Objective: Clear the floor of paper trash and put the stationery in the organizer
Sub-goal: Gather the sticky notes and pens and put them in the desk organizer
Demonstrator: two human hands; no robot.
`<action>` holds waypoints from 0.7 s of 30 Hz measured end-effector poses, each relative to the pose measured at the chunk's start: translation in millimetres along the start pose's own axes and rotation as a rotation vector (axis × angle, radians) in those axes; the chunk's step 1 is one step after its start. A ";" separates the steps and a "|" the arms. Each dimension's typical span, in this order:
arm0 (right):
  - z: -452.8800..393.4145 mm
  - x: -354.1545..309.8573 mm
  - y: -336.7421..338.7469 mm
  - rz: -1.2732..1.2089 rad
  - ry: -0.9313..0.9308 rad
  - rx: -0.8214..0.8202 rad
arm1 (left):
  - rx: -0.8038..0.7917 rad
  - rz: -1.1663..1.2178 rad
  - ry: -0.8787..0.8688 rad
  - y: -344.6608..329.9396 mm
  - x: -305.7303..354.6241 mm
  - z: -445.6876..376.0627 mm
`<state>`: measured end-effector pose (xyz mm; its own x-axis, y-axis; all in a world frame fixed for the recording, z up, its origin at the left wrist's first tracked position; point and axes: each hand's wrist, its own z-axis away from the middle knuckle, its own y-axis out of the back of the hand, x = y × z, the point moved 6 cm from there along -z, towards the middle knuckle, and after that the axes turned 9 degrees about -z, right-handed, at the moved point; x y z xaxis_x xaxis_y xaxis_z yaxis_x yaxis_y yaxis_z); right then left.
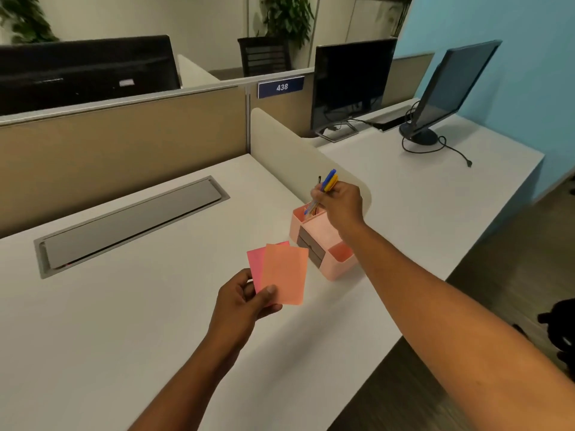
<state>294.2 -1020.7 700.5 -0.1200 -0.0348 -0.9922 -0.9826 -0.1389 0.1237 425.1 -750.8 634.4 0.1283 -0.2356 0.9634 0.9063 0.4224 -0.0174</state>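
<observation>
White desk (124, 306), pink organizer (337, 265), pens (325, 188).

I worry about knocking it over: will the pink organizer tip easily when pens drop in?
Probably not: the pink organizer looks wide and low-based. It seems light plastic, so a push may slide it. The pens in the right hand enter its tall rear cup.

What we cannot make out at the desk

Our right hand (340, 202) covers the middle of the pens (327, 185), whose tips sink out of sight inside the pink organizer (323, 244); our forearm hides its right side. The pink card (255, 262) lies mostly behind the orange one (284, 275).
</observation>
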 end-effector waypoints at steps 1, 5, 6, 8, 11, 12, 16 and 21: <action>-11.3 2.7 -4.9 0.047 0.025 -0.016 | 0.009 0.006 0.001 -2.4 0.1 -3.3; -44.9 25.3 -19.2 0.209 0.055 -0.081 | 0.041 0.027 0.014 -12.6 -0.7 -18.0; -49.5 31.6 -21.5 0.243 0.051 -0.091 | 0.048 0.030 0.017 -15.3 -1.0 -21.4; -54.8 44.6 -24.7 0.299 0.026 -0.111 | 0.053 0.038 0.021 -21.0 -2.8 -27.3; -56.2 60.6 -28.4 0.368 0.009 -0.147 | 0.058 0.044 0.034 -28.5 -4.3 -33.8; -56.2 63.6 -29.1 0.379 0.005 -0.158 | 0.059 0.044 0.037 -30.6 -4.2 -35.9; -51.5 57.8 -18.0 0.262 -0.045 -0.143 | 0.062 0.050 0.030 -35.8 -2.3 -45.5; -5.6 40.3 20.7 0.034 -0.095 -0.163 | 0.066 0.034 0.021 -42.7 -2.3 -58.9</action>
<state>269.8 -1030.5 663.1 -0.1731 0.0506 -0.9836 -0.9427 -0.2978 0.1506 409.8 -819.8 617.2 0.1680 -0.2383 0.9565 0.8727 0.4872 -0.0319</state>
